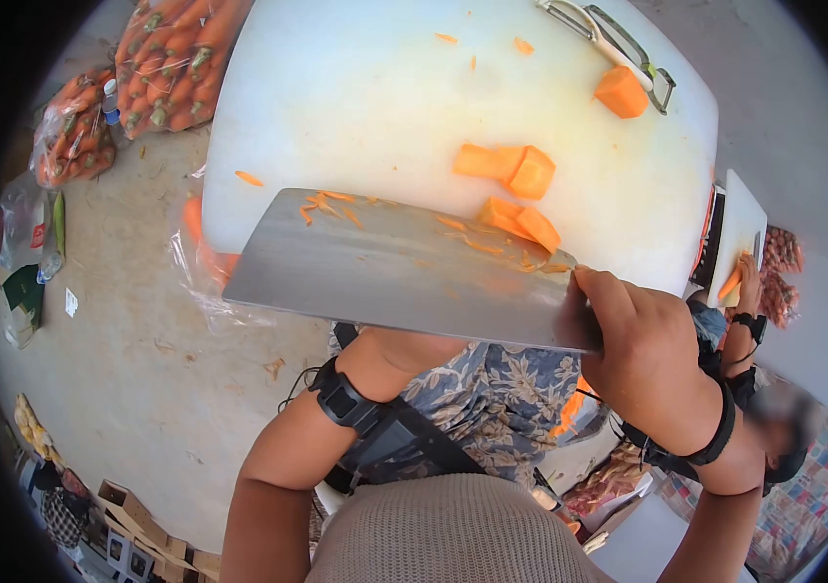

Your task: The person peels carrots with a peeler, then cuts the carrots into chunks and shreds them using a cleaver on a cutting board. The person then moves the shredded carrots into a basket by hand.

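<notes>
My right hand [642, 335] is closed around the handle end of a broad cleaver [375, 262], whose blade lies nearly flat to my view, with carrot shreds stuck along its far edge. Only the heel of my left hand [424, 345] shows; the blade hides its fingers. Just beyond the cleaver, cut carrot chunks [521, 222] lie on a white cutting board [336, 107]. More carrot pieces [531, 173] rest a little farther off. At the far right of the board, a carrot chunk [622, 92] sits against a white-handled peeler [618, 47].
Bags of whole carrots [176, 68] stand on the floor at the left. Cardboard boxes [132, 515] are at the lower left. On the right, another person's hand [746, 277] holds a carrot on a second white board [742, 214].
</notes>
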`<action>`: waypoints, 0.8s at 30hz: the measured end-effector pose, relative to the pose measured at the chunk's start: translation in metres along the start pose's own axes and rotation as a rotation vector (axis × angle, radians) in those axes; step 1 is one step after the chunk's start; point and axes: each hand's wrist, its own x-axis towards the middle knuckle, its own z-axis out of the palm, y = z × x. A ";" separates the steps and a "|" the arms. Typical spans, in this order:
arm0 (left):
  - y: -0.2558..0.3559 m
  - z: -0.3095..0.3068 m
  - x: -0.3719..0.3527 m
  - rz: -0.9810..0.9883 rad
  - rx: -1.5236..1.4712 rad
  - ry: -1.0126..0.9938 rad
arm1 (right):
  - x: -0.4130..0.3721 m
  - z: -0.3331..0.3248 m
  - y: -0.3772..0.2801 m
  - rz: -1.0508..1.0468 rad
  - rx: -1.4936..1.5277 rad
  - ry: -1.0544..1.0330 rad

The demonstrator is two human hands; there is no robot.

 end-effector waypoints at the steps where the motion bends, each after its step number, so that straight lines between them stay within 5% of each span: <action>1: 0.000 -0.001 -0.001 -0.007 -0.005 -0.002 | 0.002 0.001 0.000 0.003 0.016 -0.002; 3: -0.002 -0.003 -0.002 0.106 0.198 -0.057 | 0.005 0.000 0.000 0.043 0.037 -0.052; 7: 0.002 0.000 0.003 -0.022 0.068 -0.003 | 0.006 0.004 -0.002 0.087 0.053 -0.056; 24: -0.001 0.001 0.022 0.118 0.141 0.084 | 0.008 0.008 -0.002 0.009 -0.010 0.035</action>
